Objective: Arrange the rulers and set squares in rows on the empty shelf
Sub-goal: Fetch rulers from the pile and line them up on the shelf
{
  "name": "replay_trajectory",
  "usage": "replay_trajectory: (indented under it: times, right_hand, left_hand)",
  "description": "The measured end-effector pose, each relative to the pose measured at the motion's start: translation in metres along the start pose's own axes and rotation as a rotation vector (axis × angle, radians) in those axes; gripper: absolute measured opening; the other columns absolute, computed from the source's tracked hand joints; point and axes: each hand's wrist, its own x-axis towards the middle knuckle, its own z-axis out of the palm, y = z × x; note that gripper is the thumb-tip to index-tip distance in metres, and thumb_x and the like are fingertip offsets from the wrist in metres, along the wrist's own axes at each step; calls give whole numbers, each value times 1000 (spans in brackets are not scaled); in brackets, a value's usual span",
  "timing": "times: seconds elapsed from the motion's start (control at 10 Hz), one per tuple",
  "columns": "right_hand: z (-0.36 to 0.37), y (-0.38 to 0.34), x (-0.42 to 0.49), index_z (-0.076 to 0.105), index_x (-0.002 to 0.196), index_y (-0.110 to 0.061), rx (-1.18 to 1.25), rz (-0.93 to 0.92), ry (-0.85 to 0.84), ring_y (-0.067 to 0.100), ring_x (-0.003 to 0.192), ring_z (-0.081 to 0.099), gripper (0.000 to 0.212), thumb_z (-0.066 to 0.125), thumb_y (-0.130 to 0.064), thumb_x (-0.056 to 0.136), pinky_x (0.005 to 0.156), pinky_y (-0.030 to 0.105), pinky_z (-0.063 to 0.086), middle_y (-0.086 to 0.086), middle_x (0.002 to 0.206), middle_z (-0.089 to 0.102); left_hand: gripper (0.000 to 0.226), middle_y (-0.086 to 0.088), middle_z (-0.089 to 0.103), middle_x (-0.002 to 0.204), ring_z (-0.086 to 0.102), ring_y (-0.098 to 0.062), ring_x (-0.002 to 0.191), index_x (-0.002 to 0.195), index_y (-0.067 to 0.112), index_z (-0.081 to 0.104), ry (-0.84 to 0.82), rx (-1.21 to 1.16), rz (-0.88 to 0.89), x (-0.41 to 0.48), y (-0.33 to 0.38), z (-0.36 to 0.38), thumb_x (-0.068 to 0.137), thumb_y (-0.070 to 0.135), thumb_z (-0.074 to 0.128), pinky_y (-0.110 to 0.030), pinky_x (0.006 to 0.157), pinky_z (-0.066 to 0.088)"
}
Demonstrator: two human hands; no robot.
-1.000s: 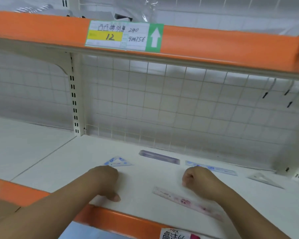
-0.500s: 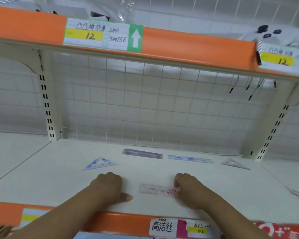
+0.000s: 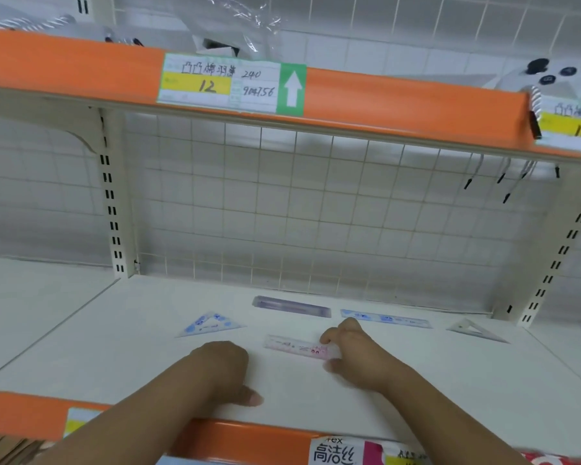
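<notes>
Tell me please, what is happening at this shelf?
A person is laying out rulers and set squares on a white shelf. The right hand pinches the right end of a pink ruler, which lies flat near the front. The left hand rests on the shelf with curled fingers and holds nothing. Further back, in a row from left to right, lie a blue set square, a purple ruler, a blue ruler and a clear set square.
</notes>
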Motion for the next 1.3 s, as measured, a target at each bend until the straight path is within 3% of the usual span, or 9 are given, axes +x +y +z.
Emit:
replay_trajectory:
  times: [0.2,0.6,0.8,1.3]
  right_hand:
    - [6,-1,33,54,130,-33,-60,-4,50,19,125,42,39,58,-31,92,106,31,33,0,131,41]
    - [15,5,62,58,126,-31,12,25,81,20,119,45,33,57,-30,93,105,32,36,1,122,47]
    - [20,6,65,67,116,-29,-33,-13,125,20,112,52,30,52,-15,94,97,26,42,5,119,51]
    - [20,-6,44,61,122,-24,-94,-60,238,22,118,46,28,51,-24,95,97,27,41,3,120,48]
  left_hand:
    - [67,-9,55,130,53,-28,119,128,11,52,0,31,15,1,-3,-3,82,60,61,-36,96,43]
    - [66,-12,54,131,52,-29,120,129,8,51,16,48,24,-3,0,-5,85,55,61,-37,98,42]
    - [66,-12,54,131,52,-30,121,130,8,51,5,48,18,-2,0,-6,85,55,60,-39,99,43]
    - [68,-7,52,133,50,-26,123,132,12,48,23,-9,12,-1,-4,0,83,57,61,-38,101,42]
